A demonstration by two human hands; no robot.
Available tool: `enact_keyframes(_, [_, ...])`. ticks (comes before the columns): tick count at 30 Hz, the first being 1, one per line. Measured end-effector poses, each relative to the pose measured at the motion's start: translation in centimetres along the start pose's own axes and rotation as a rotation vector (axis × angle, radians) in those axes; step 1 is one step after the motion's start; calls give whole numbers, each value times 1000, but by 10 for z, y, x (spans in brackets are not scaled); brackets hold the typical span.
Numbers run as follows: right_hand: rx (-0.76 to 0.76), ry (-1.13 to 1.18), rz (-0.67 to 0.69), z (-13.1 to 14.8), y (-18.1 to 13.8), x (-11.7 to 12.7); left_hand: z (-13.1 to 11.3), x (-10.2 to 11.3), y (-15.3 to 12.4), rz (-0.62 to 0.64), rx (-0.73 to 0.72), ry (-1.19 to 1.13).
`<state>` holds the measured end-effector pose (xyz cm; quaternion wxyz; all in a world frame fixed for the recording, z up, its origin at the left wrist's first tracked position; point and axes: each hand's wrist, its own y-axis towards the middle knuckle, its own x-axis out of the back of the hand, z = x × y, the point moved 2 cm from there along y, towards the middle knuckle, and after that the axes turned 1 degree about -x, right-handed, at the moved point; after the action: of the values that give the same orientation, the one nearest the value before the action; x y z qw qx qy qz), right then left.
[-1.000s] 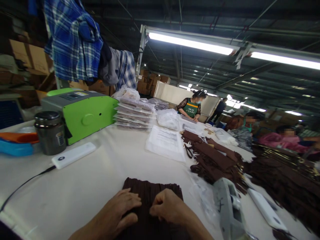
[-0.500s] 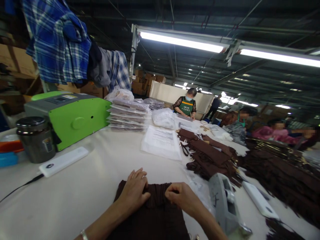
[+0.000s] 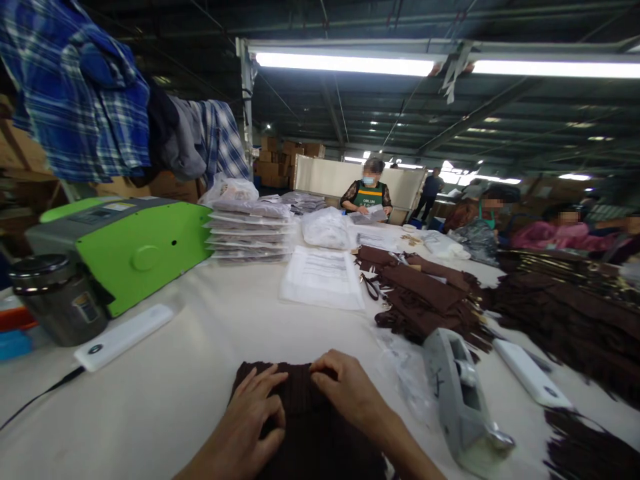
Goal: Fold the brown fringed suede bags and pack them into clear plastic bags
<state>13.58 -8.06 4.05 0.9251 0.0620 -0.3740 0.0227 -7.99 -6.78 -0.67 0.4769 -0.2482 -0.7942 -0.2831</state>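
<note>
A dark brown piece of cloth (image 3: pixel 305 433) with a gathered, pleated upper band lies in front of me, its lower part running out of view. My left hand (image 3: pixel 253 417) rests on its left side, fingers apart and pointing toward the top edge. At the right of that edge, my right hand (image 3: pixel 350 390) pinches the gathered band between thumb and fingers. To the right stands a grey tape dispenser (image 3: pixel 457 400) beside crumpled clear plastic (image 3: pixel 407 363).
Brown fringed pieces (image 3: pixel 425 293) are heaped at the right. Printed paper (image 3: pixel 323 277) lies ahead, near stacked plastic-wrapped packets (image 3: pixel 247 233). At left are a green machine (image 3: pixel 145 247), a tumbler (image 3: pixel 57 300) and a white device (image 3: pixel 125 337). A co-worker (image 3: pixel 371 193) stands across the table.
My right hand has shifted left along the band, closer to my left hand. My left hand has slid slightly left and toward me. Across the table, the co-worker now lifts a grey sheet-like item.
</note>
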Motion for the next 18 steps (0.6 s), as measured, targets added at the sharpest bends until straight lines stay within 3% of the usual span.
enact_keyframes(2, [74,-76,13,4,-4,-14,1,12,-2,0,13,-46])
enact_keyframes(5, [171,-131,173,-1,-20,-47,8,28,8,-68,16,-118])
enact_keyframes(9, [258,-232,367,-10,-44,-71,21,26,36,-160,-91,-88])
enact_keyframes(12, [299,-228,445,-3,-51,-44,18,7,61,-94,-151,-60])
enact_keyframes(13, [281,-206,396,-1,-48,-27,14,0,71,-38,-153,-57])
enact_keyframes(16, [106,-150,72,-9,-29,26,-3,-18,97,131,-133,-58])
enact_keyframes(18, [17,-139,-56,-27,-13,45,-14,-25,111,195,-129,-59])
